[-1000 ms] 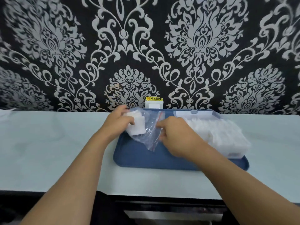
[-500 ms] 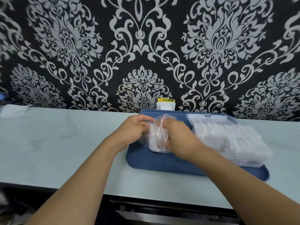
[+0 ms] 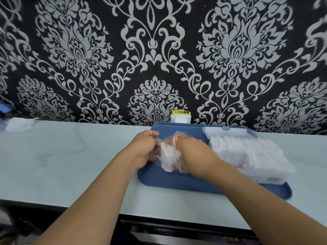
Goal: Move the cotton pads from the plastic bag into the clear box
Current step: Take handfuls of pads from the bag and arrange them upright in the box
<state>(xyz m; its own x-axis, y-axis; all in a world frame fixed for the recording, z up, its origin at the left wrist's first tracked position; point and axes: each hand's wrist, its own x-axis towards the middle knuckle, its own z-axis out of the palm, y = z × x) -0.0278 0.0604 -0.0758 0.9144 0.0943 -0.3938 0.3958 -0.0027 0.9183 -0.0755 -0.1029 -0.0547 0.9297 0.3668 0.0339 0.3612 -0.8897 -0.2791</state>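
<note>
A clear plastic bag (image 3: 160, 157) with a red zip line holds a stack of white cotton pads (image 3: 169, 157); it sits over the left part of a blue tray (image 3: 177, 182). My left hand (image 3: 142, 149) grips the bag's left end. My right hand (image 3: 192, 152) reaches into the bag's mouth, and its fingers are hidden inside among the pads. To the right on the tray lies the clear box (image 3: 247, 154), its lid standing open at the back, filled with rows of white pads.
The tray rests on a pale counter (image 3: 70, 156) against a black patterned wall. A white socket (image 3: 180, 118) with a yellow label sits on the wall behind the tray. A white cloth (image 3: 18, 123) lies at the counter's far left.
The bag was spread flat between my hands; now it is bunched round the pads, my right hand has gone into its mouth, and the view has shifted left.
</note>
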